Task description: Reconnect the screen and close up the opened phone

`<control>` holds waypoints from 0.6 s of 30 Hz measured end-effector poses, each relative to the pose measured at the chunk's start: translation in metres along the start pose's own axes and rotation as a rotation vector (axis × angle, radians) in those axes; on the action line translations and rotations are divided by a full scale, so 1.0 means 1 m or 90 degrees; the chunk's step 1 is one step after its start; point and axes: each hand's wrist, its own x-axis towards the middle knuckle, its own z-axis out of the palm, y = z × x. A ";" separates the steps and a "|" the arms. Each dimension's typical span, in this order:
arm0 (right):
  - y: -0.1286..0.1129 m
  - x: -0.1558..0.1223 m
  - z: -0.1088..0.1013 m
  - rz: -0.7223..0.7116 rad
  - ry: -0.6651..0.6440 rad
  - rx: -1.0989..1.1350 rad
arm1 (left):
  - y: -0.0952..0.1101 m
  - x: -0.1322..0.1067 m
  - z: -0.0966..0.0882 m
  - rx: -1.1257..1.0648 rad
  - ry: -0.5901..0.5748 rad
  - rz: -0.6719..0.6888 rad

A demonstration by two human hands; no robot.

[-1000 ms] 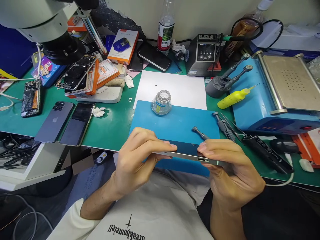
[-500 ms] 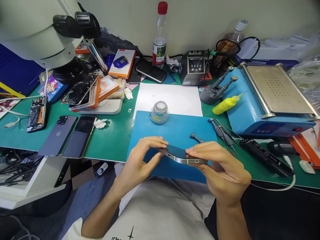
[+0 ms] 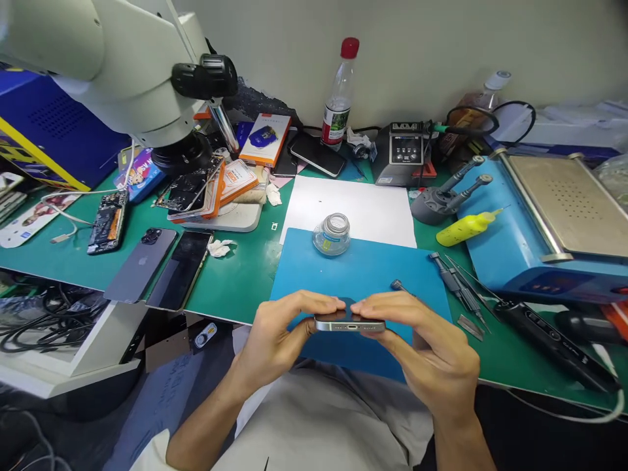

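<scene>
I hold a silver-edged smartphone (image 3: pixel 349 324) level above the near part of a blue work mat (image 3: pixel 363 268), its charging-port end facing me. My left hand (image 3: pixel 282 330) pinches its left side, fingers curled over the top. My right hand (image 3: pixel 424 347) grips the right side the same way. A small screwdriver (image 3: pixel 398 285) lies on the mat just beyond my right fingers, and a small glass jar (image 3: pixel 331 234) stands at the mat's far edge.
A microscope (image 3: pixel 142 72) overhangs the left. Two phones (image 3: pixel 159 268) lie face down on the green bench mat (image 3: pixel 235 275). Tweezers and drivers (image 3: pixel 458 291), a yellow squeeze bottle (image 3: pixel 466 227), a blue heating machine (image 3: pixel 549 222), a soldering station (image 3: pixel 405 152) and a bottle (image 3: pixel 339 98) stand around.
The phone has turned in my hands from a long side facing me to its port end facing me. My hands have closed in toward each other. The view has tilted up.
</scene>
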 end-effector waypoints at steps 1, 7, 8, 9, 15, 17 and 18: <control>0.001 0.000 0.002 -0.003 0.009 0.006 | 0.004 0.000 -0.002 0.009 -0.007 -0.003; -0.006 0.020 0.011 -0.063 -0.026 -0.053 | 0.019 0.010 -0.008 0.053 -0.015 0.059; -0.008 0.025 0.008 -0.089 -0.044 -0.062 | 0.019 0.011 -0.008 0.035 -0.007 0.075; -0.009 0.032 0.004 -0.123 -0.072 -0.078 | 0.019 0.013 -0.009 0.013 0.004 0.078; 0.022 0.101 -0.040 -0.061 -0.094 -0.192 | 0.024 0.016 -0.022 -0.027 0.064 0.093; 0.057 0.133 -0.039 0.008 -0.035 -0.261 | 0.026 0.016 -0.025 -0.017 0.075 0.119; 0.078 0.149 -0.033 0.015 -0.066 -0.279 | 0.026 0.017 -0.024 -0.021 0.079 0.120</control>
